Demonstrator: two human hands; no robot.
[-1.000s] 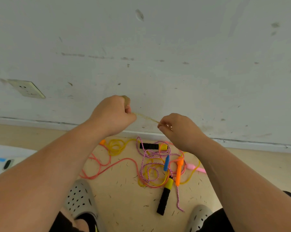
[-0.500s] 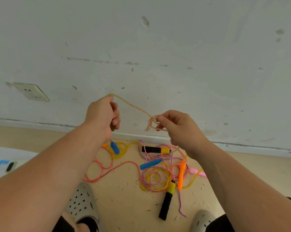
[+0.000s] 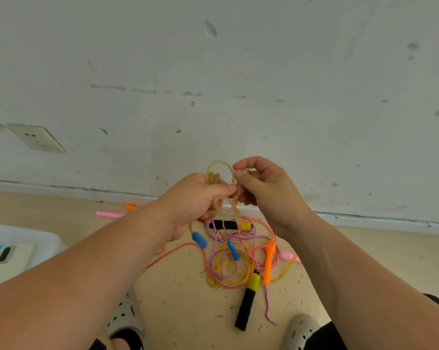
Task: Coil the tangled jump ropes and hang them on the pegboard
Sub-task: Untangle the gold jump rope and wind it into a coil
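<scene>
Together, left hand and right hand both grip the coiled yellow rope between them

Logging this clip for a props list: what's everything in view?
Held rope: one, yellowish, looped between both hands.
Blue handles: two, below the hands.
Black handles: two, yellow-tipped, floor.
Orange handles: two, floor.
Pink handles: two, floor.
Tangled cords: several, pink-purple, coral, yellow, floor.
Socket: one, white, wall.
Phone: one, pale, left edge.
Clogs: two, grey, bottom.
Left hand: one, grips held rope.
Right hand: one, pinches held rope.
</scene>
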